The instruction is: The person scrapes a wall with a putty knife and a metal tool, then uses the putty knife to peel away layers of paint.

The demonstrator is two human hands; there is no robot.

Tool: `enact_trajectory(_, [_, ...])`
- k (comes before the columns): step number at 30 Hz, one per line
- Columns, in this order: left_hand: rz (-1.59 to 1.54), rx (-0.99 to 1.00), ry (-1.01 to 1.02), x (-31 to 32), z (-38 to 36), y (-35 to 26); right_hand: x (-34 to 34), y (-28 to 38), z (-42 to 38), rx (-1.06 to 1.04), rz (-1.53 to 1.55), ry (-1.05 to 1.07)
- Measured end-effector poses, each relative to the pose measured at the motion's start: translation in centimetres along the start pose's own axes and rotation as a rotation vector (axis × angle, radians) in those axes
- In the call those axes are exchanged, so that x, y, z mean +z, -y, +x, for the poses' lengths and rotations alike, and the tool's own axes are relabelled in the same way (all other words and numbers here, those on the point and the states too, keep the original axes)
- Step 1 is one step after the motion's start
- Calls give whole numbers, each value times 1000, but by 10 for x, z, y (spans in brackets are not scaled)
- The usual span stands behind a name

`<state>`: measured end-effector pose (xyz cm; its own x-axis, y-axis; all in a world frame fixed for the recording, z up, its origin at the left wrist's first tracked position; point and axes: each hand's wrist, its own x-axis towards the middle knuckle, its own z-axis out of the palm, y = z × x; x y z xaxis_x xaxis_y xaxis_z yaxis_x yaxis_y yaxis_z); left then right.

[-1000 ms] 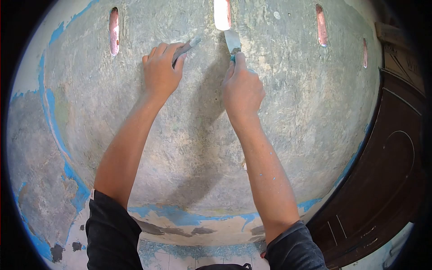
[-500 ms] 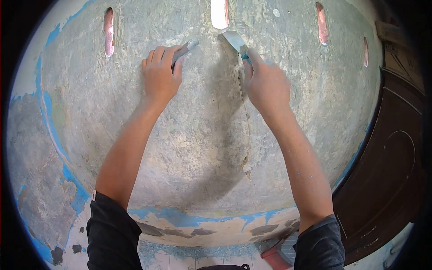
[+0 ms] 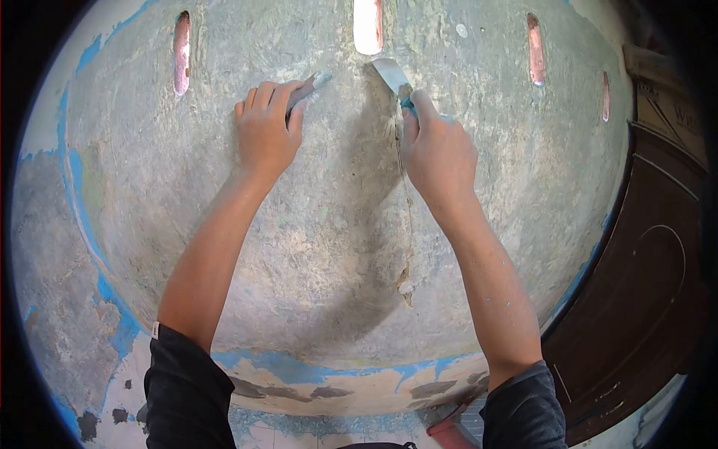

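Right hand (image 3: 437, 153) is wrapped tight around the blue handle of a putty knife (image 3: 394, 78), with the blade laid against the grey scraped wall (image 3: 321, 224) just under a bright vertical slot (image 3: 368, 26) and at the top of a thin crack (image 3: 407, 217) running down the plaster. Left hand (image 3: 265, 131) is closed on a second scraper (image 3: 310, 84), its tip poking out toward the other blade, the two tools near but apart. Off on the right edge there's a dark wooden door (image 3: 643, 299).
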<state>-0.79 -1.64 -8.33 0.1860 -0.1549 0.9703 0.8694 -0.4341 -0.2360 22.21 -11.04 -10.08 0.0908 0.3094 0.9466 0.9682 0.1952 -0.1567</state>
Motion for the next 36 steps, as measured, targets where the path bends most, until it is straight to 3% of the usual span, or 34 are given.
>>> enact_trajectory(24, [-109,-25,-37,-16,-34,-25,1,-8,-29,53,214,-30])
enact_trajectory(31, [-230,-271,-24,-52,-153,-60,30,-20,-182,305,682,23])
enact_trajectory(33, [-227,-304,6,-58,-195,-68,42,-20,-242,594,927,94])
enact_trajectory(36, [-246,-337,109,-66,-252,-79,56,-11,-343,915,1026,206])
